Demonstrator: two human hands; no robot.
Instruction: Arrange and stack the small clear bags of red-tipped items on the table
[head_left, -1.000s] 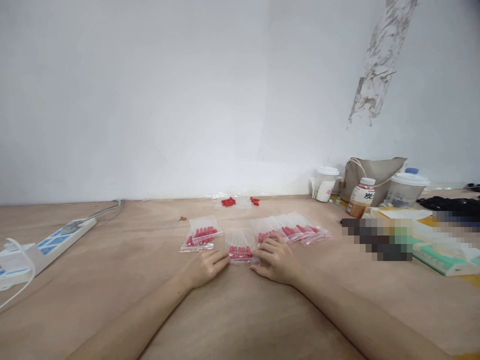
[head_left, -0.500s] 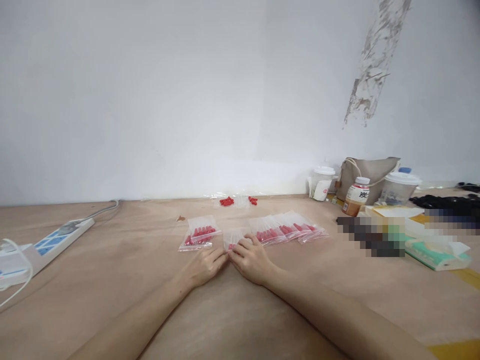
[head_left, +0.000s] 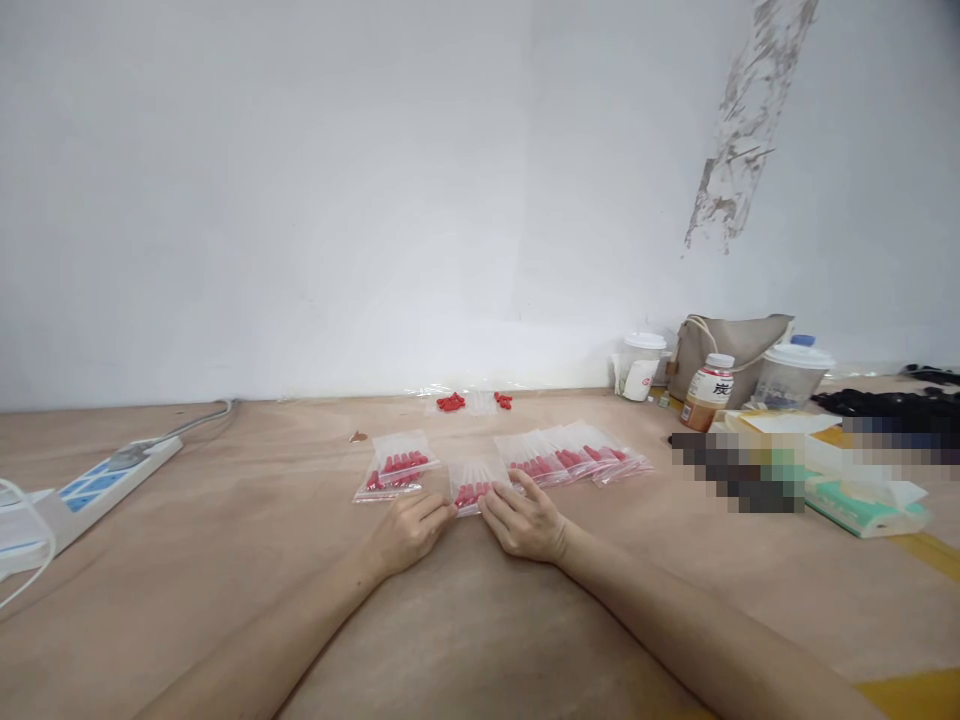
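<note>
Now both hands — left hand (head_left: 409, 530), right hand (head_left: 525, 520) — grip the small bag (head_left: 474, 482) of red pieces flat on the table (head_left: 225, 560).

Lighting even, bright, diffuse; shadows faint; image soft, slightly hazy; wide-angle stretching at edges; pixelated patches at right.

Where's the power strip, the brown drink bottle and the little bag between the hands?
power strip (head_left: 112, 470): head view, on its white top face.
brown drink bottle (head_left: 706, 395): head view, on its label.
little bag (head_left: 474, 484): head view, on the clear plastic over the red pieces.
</note>
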